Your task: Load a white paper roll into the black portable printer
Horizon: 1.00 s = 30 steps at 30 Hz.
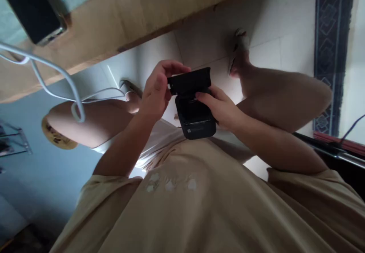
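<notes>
I look steeply down at my own lap. A small black box-shaped device (196,121) with a hinged lid (190,80) standing open is held above my thighs. My right hand (222,110) cradles the device's body from the right, thumb lying across its top. My left hand (156,91) pinches the left end of the raised lid between thumb and fingers. A thin slot and a small white label show on the device's near face.
A wooden table edge (119,24) crosses the top, with a black phone (31,11) on it and a white cable (61,76) looping down over my left knee. Below are a white tiled floor, my sandalled feet, and a dark patterned rug (330,36) at the right.
</notes>
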### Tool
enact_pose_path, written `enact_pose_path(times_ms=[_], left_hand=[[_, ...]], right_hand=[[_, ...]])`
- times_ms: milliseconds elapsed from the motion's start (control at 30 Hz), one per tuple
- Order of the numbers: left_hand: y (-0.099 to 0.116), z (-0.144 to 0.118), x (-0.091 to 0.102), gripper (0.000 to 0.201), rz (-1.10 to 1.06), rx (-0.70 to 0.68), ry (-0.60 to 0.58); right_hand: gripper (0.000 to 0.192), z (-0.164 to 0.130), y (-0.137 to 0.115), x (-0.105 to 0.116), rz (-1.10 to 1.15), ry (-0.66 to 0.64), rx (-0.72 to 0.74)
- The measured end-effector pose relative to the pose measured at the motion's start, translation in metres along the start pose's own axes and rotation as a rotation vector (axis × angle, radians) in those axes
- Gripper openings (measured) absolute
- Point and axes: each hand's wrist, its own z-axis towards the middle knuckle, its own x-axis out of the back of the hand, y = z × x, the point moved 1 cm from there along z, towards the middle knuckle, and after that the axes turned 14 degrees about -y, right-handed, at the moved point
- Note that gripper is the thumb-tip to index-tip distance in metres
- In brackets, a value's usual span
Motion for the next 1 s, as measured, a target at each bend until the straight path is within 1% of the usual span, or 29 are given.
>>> enact_pose_path(times_ms=[33, 100, 167, 200, 267, 400, 433, 500, 567, 667, 733, 800, 900, 933, 1000], left_hand=[[-0.003, 0.001, -0.005, 0.056, -0.055, 0.038, 0.011], [-0.008, 0.0, -0.015, 0.063, -0.176, 0.161, 0.073], [-0.01, -0.004, -0.024, 0.07, -0.25, 0.275, 0.131], [-0.011, -0.006, -0.027, 0.07, -0.266, 0.311, 0.139], [-0.012, -0.011, -0.033, 0.068, -0.259, 0.32, 0.125], [-0.012, -0.022, -0.04, 0.066, -0.179, 0.254, 0.073], [-0.012, -0.024, -0.042, 0.066, -0.162, 0.261, 0.052], [-0.009, -0.027, -0.046, 0.069, -0.151, 0.319, 0.002], [-0.006, -0.026, -0.047, 0.078, -0.168, 0.376, 0.025], [-0.007, -0.018, -0.041, 0.092, -0.183, 0.435, 0.142], [-0.011, -0.01, -0.032, 0.095, -0.208, 0.465, 0.181], [-0.019, -0.003, -0.024, 0.091, -0.29, 0.518, 0.164], [-0.028, 0.004, -0.012, 0.074, -0.467, 0.628, 0.097], [-0.031, 0.005, -0.009, 0.068, -0.519, 0.672, 0.075], [-0.034, 0.006, -0.003, 0.062, -0.596, 0.771, 0.03]], right_hand=[[0.036, 0.0, 0.0, 0.0, 0.002, 0.002, 0.004], [0.037, 0.0, -0.002, 0.001, 0.006, 0.007, -0.006], [0.041, 0.0, -0.004, 0.002, 0.013, 0.011, -0.017], [0.042, 0.0, -0.006, 0.003, 0.011, 0.011, -0.014], [0.041, -0.002, -0.01, 0.003, -0.008, 0.004, 0.014], [0.035, -0.01, -0.018, 0.002, -0.012, -0.028, 0.059], [0.034, -0.013, -0.02, 0.001, 0.003, -0.045, 0.065], [0.033, -0.015, -0.023, 0.0, 0.028, -0.077, 0.077], [0.032, -0.014, -0.025, -0.002, 0.026, -0.081, 0.082], [0.029, -0.005, -0.028, -0.002, -0.045, -0.012, 0.075], [0.028, 0.002, -0.028, 0.0, -0.147, 0.053, 0.078], [0.028, 0.007, -0.028, 0.006, -0.306, 0.086, 0.107], [0.031, 0.005, -0.027, 0.02, -0.561, 0.134, 0.176], [0.034, 0.002, -0.027, 0.025, -0.626, 0.177, 0.202], [0.043, -0.006, -0.031, 0.035, -0.714, 0.28, 0.256]])
